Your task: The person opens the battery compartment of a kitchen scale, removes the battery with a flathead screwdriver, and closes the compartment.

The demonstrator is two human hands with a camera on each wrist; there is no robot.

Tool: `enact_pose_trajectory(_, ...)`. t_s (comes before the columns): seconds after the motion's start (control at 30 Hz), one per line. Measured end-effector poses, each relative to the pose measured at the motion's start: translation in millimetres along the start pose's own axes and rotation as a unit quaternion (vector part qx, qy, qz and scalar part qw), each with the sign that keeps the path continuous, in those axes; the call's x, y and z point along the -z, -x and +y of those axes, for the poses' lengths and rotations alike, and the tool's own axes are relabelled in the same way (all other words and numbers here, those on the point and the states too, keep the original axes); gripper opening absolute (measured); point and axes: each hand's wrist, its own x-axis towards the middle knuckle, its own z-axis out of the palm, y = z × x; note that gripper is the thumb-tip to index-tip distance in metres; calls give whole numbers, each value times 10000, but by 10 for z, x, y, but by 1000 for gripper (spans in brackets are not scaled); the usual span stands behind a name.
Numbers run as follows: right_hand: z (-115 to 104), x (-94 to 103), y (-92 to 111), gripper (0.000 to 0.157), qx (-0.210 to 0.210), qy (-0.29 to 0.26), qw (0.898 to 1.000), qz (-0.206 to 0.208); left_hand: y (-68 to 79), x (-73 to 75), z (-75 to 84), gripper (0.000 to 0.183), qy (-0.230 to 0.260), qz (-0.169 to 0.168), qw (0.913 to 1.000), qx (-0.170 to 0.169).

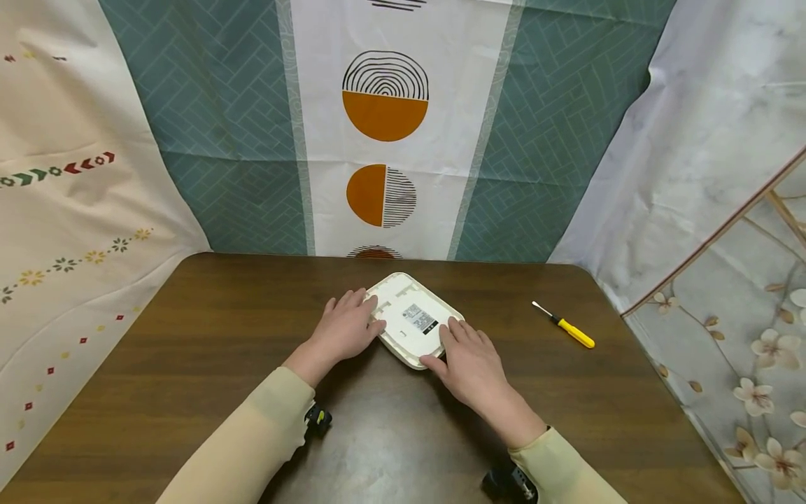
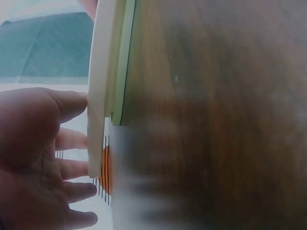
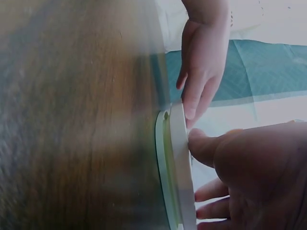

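Observation:
A flat white rounded-square plastic device [image 1: 397, 308] lies on the wooden table, a printed label with a black strip on its upper face. My left hand [image 1: 345, 327] rests on its left edge, with thumb and fingers spread. On the right edge rests my right hand [image 1: 471, 362], its thumb near the front corner and its fingers laid on the upper face. From the side, the left wrist view shows the device's pale rim [image 2: 97, 96] above a greenish lower layer [image 2: 123, 72]. Both hands and that same layered edge [image 3: 181, 158] appear in the right wrist view.
To the right lies a screwdriver [image 1: 571, 331] with a yellow and black handle, its tip pointing to the back left. The brown wooden table [image 1: 189, 364] reaches back to a patterned curtain [image 1: 390, 203]. Printed cloth [image 1: 75, 210] hangs along the left side.

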Motion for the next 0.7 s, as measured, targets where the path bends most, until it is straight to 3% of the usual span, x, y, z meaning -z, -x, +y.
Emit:
enact_pose_trajectory(0.4, 58, 3, -86, 72, -100, -60, 9997, -198, 187, -16, 84, 64, -467, 159, 9988, -60)
enact_pose_trajectory(0.7, 144, 0, -179, 71, 329, -220, 9988, -288, 312, -5, 116, 48, -911, 567, 9938, -299)
